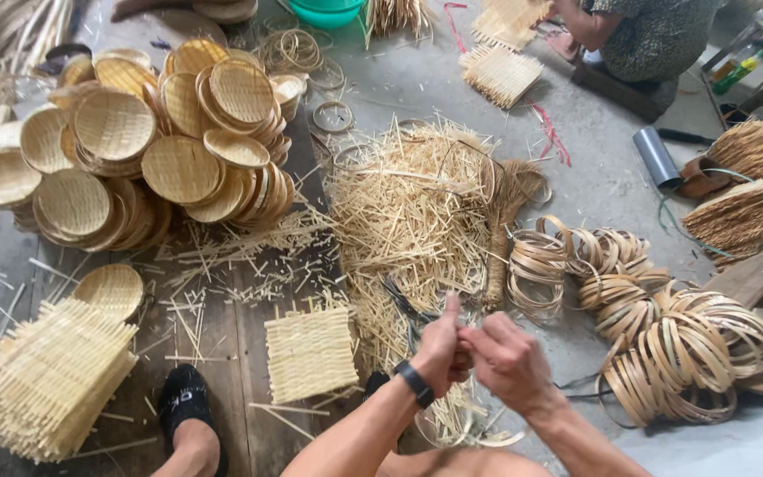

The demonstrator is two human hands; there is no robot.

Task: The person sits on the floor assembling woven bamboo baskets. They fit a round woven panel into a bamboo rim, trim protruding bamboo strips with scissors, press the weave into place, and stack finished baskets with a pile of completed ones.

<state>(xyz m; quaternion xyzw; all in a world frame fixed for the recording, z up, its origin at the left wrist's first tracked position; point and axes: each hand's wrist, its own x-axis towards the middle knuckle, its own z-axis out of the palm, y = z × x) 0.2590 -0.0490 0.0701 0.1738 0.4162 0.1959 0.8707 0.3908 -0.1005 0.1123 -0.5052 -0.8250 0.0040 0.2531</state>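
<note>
A grey concrete floor is strewn with bamboo splints; the left hand, wristband on, is fisted with thumb up; the right hand presses against it, fingers curled; what they pinch is hidden; a thin bamboo ring lies just below them; 1 woven square mat sits left; a green bottle stands far right.

Matt woven bamboo trays, smooth bamboo hoops, rough wooden boards

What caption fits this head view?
Both hands, left hand and right hand, meet above bamboo trimmings, beside stacked woven trays and hoop rims.
</note>
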